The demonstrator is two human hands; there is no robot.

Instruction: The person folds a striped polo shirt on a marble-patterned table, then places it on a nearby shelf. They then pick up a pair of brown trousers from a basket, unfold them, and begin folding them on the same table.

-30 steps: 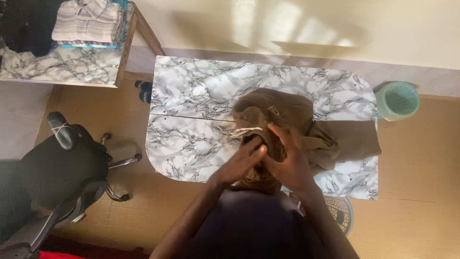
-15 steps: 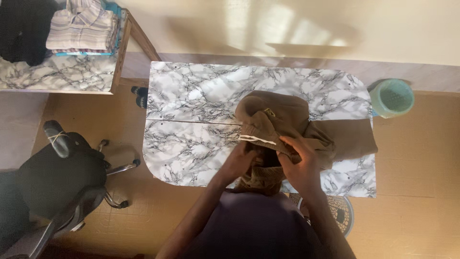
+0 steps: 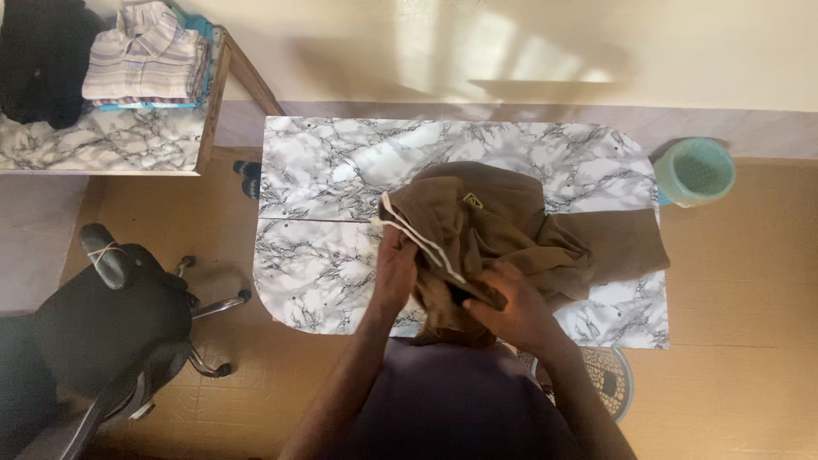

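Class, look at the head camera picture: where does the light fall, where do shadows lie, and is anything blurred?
Head view: patches of sunlight on the wall; soft shadows across the marble-patterned table; the brown garment and both hands, left hand and right hand, look dim and slightly soft.

A marble-patterned table [image 3: 324, 170] carries a crumpled brown garment [image 3: 511, 230].

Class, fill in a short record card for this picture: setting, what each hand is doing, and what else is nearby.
Setting: marble-patterned table by a cream wall
Left hand: grips the brown hoodie near its white drawstring
Right hand: grips the hoodie's near edge
Nearby: green basket, black office chair, folded shirts on a side table
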